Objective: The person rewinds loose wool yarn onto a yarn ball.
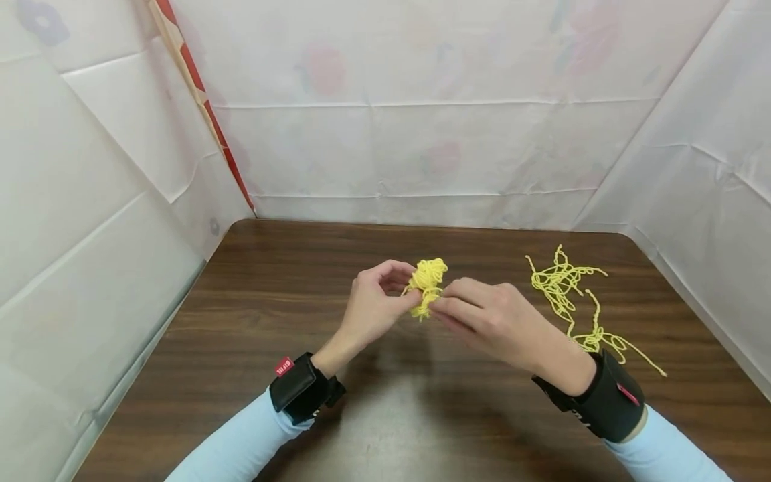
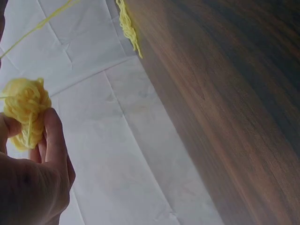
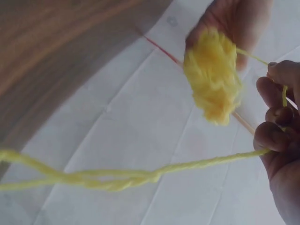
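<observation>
A small bundle of yellow yarn (image 1: 429, 276) is held up over the table by my left hand (image 1: 375, 302), pinched between thumb and fingers. In the left wrist view the bundle (image 2: 27, 108) shows as a looped, lumpy ball. Close on its right, my right hand (image 1: 490, 314) pinches a yarn strand that runs to the bundle (image 3: 213, 75). From the fingers of that right hand (image 3: 281, 122) a twisted strand (image 3: 187, 166) trails away across the right wrist view.
On the right side of the brown wooden table (image 1: 271, 268) lies a loose tangle of yellow yarn (image 1: 560, 284). White sheeting (image 1: 421, 154) hangs behind and at both sides. A red-and-tan striped edge (image 1: 199, 87) runs down at the left.
</observation>
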A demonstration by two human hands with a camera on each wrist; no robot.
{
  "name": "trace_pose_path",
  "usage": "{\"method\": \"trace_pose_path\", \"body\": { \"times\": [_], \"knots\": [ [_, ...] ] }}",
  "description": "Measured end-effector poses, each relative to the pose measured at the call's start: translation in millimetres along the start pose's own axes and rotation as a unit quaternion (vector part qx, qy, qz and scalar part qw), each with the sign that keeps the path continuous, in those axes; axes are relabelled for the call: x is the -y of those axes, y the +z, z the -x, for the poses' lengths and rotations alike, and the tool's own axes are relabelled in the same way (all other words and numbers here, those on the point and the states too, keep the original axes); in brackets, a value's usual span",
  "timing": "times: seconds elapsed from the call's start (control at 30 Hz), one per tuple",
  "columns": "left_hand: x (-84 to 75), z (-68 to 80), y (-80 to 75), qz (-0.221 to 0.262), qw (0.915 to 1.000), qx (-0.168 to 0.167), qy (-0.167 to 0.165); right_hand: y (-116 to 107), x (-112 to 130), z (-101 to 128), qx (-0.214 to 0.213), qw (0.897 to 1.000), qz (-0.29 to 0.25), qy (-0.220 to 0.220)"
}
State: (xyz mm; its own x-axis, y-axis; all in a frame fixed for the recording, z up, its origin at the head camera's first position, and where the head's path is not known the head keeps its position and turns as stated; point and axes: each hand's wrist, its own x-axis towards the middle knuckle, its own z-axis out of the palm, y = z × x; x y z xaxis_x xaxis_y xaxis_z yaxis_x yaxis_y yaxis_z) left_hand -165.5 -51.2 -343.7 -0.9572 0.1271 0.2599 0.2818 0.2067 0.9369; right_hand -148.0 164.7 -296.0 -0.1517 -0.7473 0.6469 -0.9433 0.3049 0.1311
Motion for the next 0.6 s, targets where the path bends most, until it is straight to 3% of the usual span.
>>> {"method": "trace_pose_path", "body": {
  "times": [0.17,0.4,0.6],
  "knots": [
    [-1.6,2.0,0.0,0.0,0.9995,0.03,0.001,-11,-7,-5,-0.017,1.0,0.007,0.003],
    [-4.5,4.5,-0.8,0.026,0.9965,0.079,-0.008,-15,-13,-12,-0.07,0.996,0.05,-0.029],
    [-3.7,6.9,0.2,0.06,0.9912,0.116,-0.025,-14,-19,-11,-0.067,0.996,0.046,-0.024]
  ]
}}
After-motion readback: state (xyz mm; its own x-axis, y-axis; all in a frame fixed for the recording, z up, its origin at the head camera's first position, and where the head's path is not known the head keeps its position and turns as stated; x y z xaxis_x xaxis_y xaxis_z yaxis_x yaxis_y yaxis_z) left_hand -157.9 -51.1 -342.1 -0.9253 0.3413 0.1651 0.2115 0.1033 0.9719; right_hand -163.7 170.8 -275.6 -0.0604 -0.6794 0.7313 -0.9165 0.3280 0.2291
